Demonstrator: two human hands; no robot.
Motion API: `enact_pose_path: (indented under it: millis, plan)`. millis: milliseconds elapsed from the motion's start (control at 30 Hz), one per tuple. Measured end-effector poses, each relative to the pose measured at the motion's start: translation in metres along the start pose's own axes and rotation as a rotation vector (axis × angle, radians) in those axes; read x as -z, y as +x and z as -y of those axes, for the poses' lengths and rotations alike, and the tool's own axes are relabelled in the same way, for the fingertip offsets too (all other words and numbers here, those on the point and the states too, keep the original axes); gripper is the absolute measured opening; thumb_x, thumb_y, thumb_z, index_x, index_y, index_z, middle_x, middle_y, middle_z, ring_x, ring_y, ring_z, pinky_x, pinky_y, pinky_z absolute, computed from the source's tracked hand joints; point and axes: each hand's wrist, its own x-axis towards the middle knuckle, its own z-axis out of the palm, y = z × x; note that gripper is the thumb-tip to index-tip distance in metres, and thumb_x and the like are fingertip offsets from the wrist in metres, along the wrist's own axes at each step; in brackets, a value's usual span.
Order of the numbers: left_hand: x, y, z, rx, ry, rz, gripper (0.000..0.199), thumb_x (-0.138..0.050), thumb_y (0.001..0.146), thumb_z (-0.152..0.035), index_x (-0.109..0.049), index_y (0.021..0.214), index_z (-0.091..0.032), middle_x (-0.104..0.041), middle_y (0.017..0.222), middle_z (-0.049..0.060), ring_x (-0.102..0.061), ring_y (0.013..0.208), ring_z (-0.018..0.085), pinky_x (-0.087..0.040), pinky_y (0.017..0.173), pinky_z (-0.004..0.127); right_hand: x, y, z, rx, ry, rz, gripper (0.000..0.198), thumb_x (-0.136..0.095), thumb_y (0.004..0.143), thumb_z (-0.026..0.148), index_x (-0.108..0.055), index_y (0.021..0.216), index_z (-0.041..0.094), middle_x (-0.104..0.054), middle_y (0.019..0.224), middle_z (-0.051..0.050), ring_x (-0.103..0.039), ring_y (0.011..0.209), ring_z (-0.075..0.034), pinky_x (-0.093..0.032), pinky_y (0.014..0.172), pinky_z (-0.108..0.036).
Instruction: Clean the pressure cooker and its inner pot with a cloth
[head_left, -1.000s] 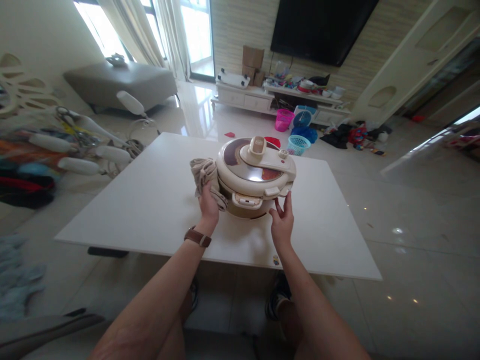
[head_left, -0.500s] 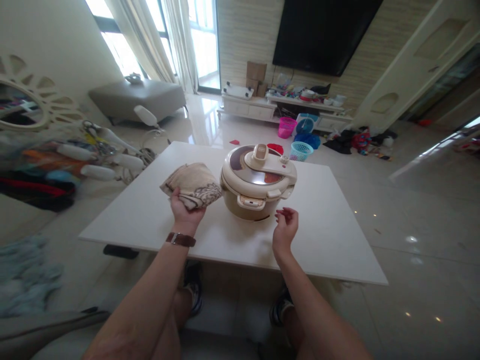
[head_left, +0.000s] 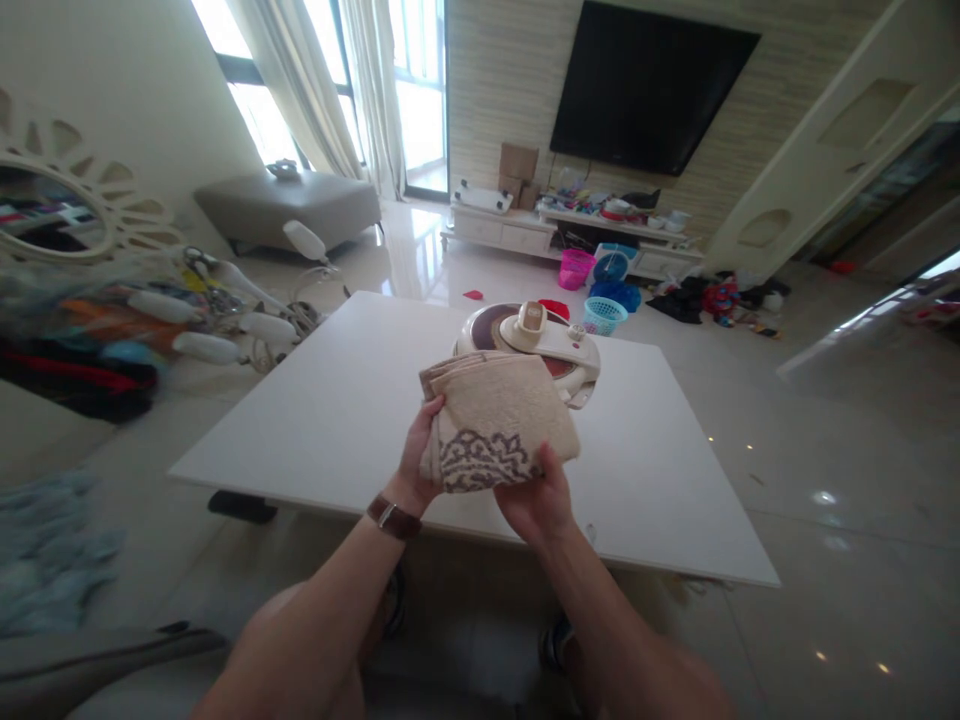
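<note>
A folded beige towel (head_left: 502, 400) with a dark brown scroll pattern along its near edge is held up over the table. My left hand (head_left: 418, 455) grips its left side, thumb on top; a brown watch strap circles that wrist. At the towel's lower right edge, my right hand (head_left: 536, 495) holds it with the thumb on top and the fingers underneath. Behind the towel stands a cream pressure cooker (head_left: 517, 325) with its lid on. The towel hides the cooker's front and lower body.
The white table (head_left: 300, 420) carries the cooker. Beyond it on the floor are a light blue basket (head_left: 604, 315) and a pink basket (head_left: 575, 268). A low TV cabinet (head_left: 502, 232) lines the far wall. White-padded metal arms (head_left: 266, 327) stand left of the table.
My left hand has brought the towel rightward, in front of the cooker. My right hand, free before, has taken hold of the towel's right side.
</note>
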Motion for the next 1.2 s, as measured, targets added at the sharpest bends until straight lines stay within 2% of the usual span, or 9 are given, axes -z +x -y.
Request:
enact_pose_path:
  millis: [100,167,333,433,533,667,833,1033,1200]
  plan:
    - [-0.006,-0.001,0.005,0.065,0.100,0.083,0.050,-0.055,0.092,-0.052,-0.073,0.118,-0.013,-0.079,0.114,0.015,-0.073,0.115,0.035,-0.060,0.098,0.050,0.006,-0.009,0.037,0.040,0.053,-0.131,0.040,-0.077,0.081,0.056,-0.077,0.109,0.027,-0.081,0.111,-0.004,-0.072,0.112,-0.027,-0.052,0.111,-0.054]
    - [-0.005,-0.001,0.003,0.061,0.201,0.095,0.049,-0.058,0.089,-0.055,-0.074,0.109,-0.014,-0.079,0.108,0.016,-0.076,0.101,0.032,-0.064,0.080,0.043,0.016,-0.014,0.068,0.184,0.033,-0.198,0.039,-0.073,0.085,0.054,-0.076,0.112,0.026,-0.080,0.111,-0.006,-0.072,0.110,-0.028,-0.053,0.109,-0.059]
    - [0.009,0.005,0.002,-0.255,0.539,-0.243,0.035,-0.067,0.077,-0.047,-0.071,0.089,-0.015,-0.072,0.076,0.006,-0.072,0.066,0.020,-0.052,0.050,0.024,0.043,-0.012,0.129,0.688,-0.148,-0.358,0.049,-0.071,0.083,0.052,-0.071,0.124,0.024,-0.075,0.126,-0.007,-0.067,0.124,-0.028,-0.049,0.114,-0.058]
    - [0.015,0.013,0.011,-0.302,0.679,-0.419,0.030,-0.071,0.073,-0.044,-0.067,0.083,-0.016,-0.068,0.070,0.003,-0.067,0.055,0.015,-0.045,0.045,0.021,0.054,0.001,0.130,0.894,-0.353,-0.528,0.061,-0.077,0.079,0.050,-0.065,0.132,0.022,-0.068,0.139,-0.008,-0.060,0.135,-0.027,-0.043,0.121,-0.054]
    - [0.017,0.023,0.025,-0.227,0.683,-0.426,0.037,-0.073,0.071,-0.051,-0.066,0.080,-0.016,-0.069,0.073,0.004,-0.065,0.053,0.014,-0.044,0.044,0.021,0.060,0.020,0.106,1.002,-0.695,-0.710,0.065,-0.080,0.078,0.049,-0.064,0.133,0.018,-0.065,0.142,-0.012,-0.056,0.138,-0.029,-0.040,0.123,-0.053]
    - [0.015,0.036,0.042,-0.088,0.676,-0.338,0.055,-0.073,0.072,-0.067,-0.070,0.082,-0.013,-0.072,0.076,0.009,-0.067,0.054,0.017,-0.043,0.042,0.022,0.055,0.046,0.068,0.879,-1.144,-0.523,0.046,-0.070,0.084,0.051,-0.073,0.116,0.017,-0.072,0.128,-0.017,-0.060,0.131,-0.036,-0.048,0.113,-0.055]
    - [0.014,0.053,0.052,-0.076,0.668,-0.213,0.056,-0.069,0.077,-0.069,-0.069,0.073,-0.013,-0.072,0.065,0.012,-0.067,0.050,0.019,-0.043,0.042,0.024,0.036,0.062,0.048,0.905,-1.512,-0.252,0.048,-0.068,0.079,0.036,-0.074,0.125,0.027,-0.060,0.148,-0.011,-0.030,0.156,-0.043,-0.022,0.126,-0.066]
    - [0.021,0.065,0.067,-0.298,0.625,-0.280,0.045,-0.069,0.082,-0.059,-0.057,0.059,-0.022,-0.059,0.046,0.003,-0.056,0.040,0.017,-0.046,0.040,0.028,0.022,0.062,0.053,0.815,-1.536,-0.047,0.057,-0.076,0.075,0.028,-0.073,0.131,0.041,-0.061,0.151,-0.001,-0.033,0.156,-0.039,-0.006,0.132,-0.057]
    - [0.020,0.064,0.064,-0.216,0.695,-0.173,0.057,-0.059,0.087,-0.068,-0.064,0.058,-0.019,-0.063,0.049,0.008,-0.061,0.044,0.019,-0.049,0.044,0.030,0.047,0.069,0.065,0.954,-1.545,-0.147,0.055,-0.066,0.083,0.033,-0.068,0.138,0.033,-0.056,0.157,-0.005,-0.033,0.158,-0.035,-0.012,0.131,-0.058]
